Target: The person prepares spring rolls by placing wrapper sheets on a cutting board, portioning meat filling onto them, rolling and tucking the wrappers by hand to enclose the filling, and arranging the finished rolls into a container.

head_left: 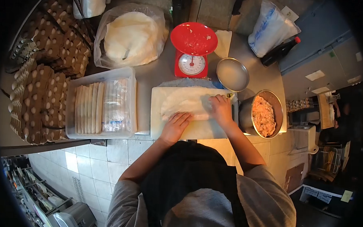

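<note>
A thin, pale wrapper sheet lies across the white cutting board in front of me, its near edge looking folded or rolled. My left hand rests on that near edge with its fingers stretched out flat. At the sheet's right end is my right hand, fingers bent down and closed on the edge; the fingertips are partly hidden. Right of the board stands a metal pot of pinkish minced filling. Behind the board is a red dial scale with bits of filling on its pan.
A metal bowl sits behind the board's right corner. Left are a plastic tub of long pale rolls, a bag of round sheets and stacked egg trays. A knife, a plastic bag and a dark bottle lie farther back.
</note>
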Motion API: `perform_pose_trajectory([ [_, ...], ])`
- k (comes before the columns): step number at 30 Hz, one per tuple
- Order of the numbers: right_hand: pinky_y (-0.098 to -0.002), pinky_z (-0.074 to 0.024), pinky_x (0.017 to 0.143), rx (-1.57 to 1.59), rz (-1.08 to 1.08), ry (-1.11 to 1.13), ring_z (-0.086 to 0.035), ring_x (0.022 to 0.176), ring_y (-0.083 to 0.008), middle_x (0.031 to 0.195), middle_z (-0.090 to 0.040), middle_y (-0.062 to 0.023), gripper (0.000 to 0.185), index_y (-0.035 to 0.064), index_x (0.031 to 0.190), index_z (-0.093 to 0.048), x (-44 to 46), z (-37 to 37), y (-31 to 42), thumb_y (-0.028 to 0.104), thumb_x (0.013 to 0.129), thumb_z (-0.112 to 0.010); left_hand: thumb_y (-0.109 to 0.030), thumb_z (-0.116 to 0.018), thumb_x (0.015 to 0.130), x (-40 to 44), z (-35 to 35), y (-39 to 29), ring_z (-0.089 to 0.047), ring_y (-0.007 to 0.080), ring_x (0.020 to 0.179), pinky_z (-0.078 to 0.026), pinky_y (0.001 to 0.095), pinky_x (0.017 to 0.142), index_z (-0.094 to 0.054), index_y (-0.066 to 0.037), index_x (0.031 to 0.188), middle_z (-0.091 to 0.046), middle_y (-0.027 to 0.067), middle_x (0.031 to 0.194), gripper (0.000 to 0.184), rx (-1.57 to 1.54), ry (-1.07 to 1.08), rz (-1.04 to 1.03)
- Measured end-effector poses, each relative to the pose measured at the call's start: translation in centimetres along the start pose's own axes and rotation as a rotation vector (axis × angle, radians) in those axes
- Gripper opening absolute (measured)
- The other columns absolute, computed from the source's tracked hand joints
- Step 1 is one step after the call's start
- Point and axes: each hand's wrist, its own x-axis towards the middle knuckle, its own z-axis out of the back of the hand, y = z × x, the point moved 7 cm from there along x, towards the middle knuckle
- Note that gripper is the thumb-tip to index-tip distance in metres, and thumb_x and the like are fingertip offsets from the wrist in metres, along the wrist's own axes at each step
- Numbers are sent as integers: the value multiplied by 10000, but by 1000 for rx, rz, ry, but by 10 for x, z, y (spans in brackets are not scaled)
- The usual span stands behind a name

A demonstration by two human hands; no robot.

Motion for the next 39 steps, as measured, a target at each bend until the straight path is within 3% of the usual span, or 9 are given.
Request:
perform_pose_trajectory([
  [2,-403,-462,757,-112,149,40,-602,889,-276,915,-628,-79,193,70,948,-645,-1,12,22,103,758,-644,-134,-545,806,4,5,0,-518,249,1181,-395,404,1031,-565,-38,1228,-571,93,1252,433,5,-11,-9],
  [5,-390,-474,787,193,364,202,-585,938,-282,961,-606,-79,217,51,985,-648,-16,0,52,122,783,-615,-147,-596,797,7,1,5,-556,248,1111,-441,384,965,-579,-42,1206,-595,94,1195,422,-5,-21,43],
  [11,-371,-479,849,85,222,270,-582,933,-273,953,-592,-86,293,49,1044,-659,-20,-13,55,86,753,-654,-164,-675,773,16,-4,14,-614,244,916,-495,364,810,-617,-63,1175,-640,71,980,418,19,54,94],
  [15,-388,-479,822,93,238,305,-575,930,-286,944,-572,-101,240,49,1032,-644,-26,-21,50,142,826,-564,-162,-684,752,20,2,8,-621,237,818,-502,368,733,-640,-95,1134,-630,55,850,390,6,92,80],
  [24,-395,-467,830,219,203,335,-566,925,-303,918,-572,-109,248,48,1010,-652,-13,-22,58,102,769,-627,-190,-729,718,22,26,13,-591,273,898,-474,387,803,-663,-91,1045,-618,69,911,348,-92,38,125],
  [30,-400,-467,844,295,197,323,-568,930,-311,908,-575,-110,301,40,1013,-652,-10,-42,68,86,718,-683,-209,-739,725,10,26,37,-576,290,888,-463,396,817,-679,-100,965,-613,75,911,270,-124,156,198],
  [39,-402,-462,822,315,220,360,-560,904,-311,887,-566,-108,295,57,989,-657,-9,-37,74,96,700,-706,-203,-745,721,-3,27,33,-572,275,893,-465,389,819,-673,-97,986,-611,65,923,295,-145,95,217],
])
